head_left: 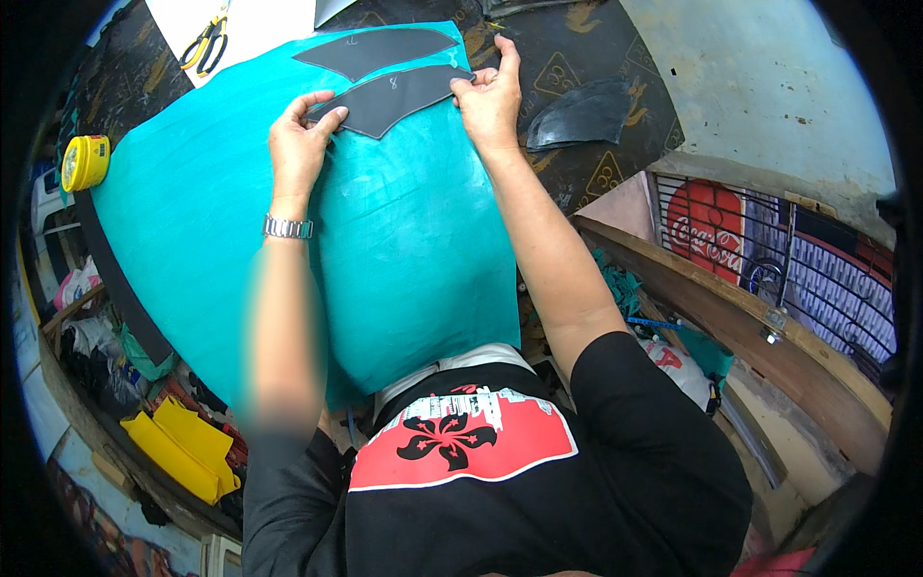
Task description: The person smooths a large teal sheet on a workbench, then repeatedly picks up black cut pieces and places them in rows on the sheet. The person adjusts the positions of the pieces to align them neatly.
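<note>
A dark grey, curved pattern piece [389, 104] with a pointed lower edge lies on a large teal sheet [413, 221]. My left hand [300, 144] pinches its left end between thumb and fingers, a metal-banded watch on the wrist. At its right end my right hand [490, 104] grips the corner with the thumb on top, the index finger raised. Just beyond lies a second dark pattern piece [375, 50] of similar shape, flat on the same sheet and touched by neither hand. The teal sheet hangs over the table's near edge toward my body.
Yellow-and-black scissors [205, 46] rest on white paper [252, 29] at the far left. A round yellow container [87, 163] sits at the sheet's left edge. Dark curved pieces [580, 113] lie on the patterned black tabletop [615, 168] to the right. Folded yellow material [183, 447] is low on the left.
</note>
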`<control>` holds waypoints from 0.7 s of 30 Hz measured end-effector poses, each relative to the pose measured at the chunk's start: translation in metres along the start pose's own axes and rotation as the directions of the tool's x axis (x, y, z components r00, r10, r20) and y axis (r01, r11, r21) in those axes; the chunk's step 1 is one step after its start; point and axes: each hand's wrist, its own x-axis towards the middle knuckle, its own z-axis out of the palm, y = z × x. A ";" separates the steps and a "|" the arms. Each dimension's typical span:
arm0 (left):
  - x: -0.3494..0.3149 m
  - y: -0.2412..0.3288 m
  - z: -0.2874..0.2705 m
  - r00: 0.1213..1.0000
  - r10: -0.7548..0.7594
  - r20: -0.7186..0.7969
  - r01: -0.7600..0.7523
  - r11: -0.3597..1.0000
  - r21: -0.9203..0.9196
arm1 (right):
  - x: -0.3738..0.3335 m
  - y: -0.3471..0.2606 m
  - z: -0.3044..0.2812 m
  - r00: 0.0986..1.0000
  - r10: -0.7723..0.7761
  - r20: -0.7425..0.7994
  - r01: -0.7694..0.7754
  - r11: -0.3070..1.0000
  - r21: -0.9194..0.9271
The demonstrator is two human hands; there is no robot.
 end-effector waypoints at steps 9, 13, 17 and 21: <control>0.000 0.010 -0.002 0.995 -0.043 0.088 0.047 0.998 -0.050 | -0.001 -0.020 0.001 0.987 0.160 -0.002 -0.158 0.981 0.115; -0.009 0.037 -0.037 0.815 -0.058 0.577 0.080 0.997 -0.012 | 0.001 -0.063 -0.010 0.976 0.184 0.117 -0.217 0.859 0.463; -0.036 0.052 -0.035 0.664 0.105 0.740 0.162 0.946 -0.280 | -0.008 -0.115 -0.005 0.867 -0.074 0.493 -0.140 0.913 0.383; -0.046 0.048 -0.004 0.896 -0.086 0.435 0.266 0.890 -0.371 | -0.016 -0.137 -0.002 0.891 -0.350 0.290 0.268 0.920 0.287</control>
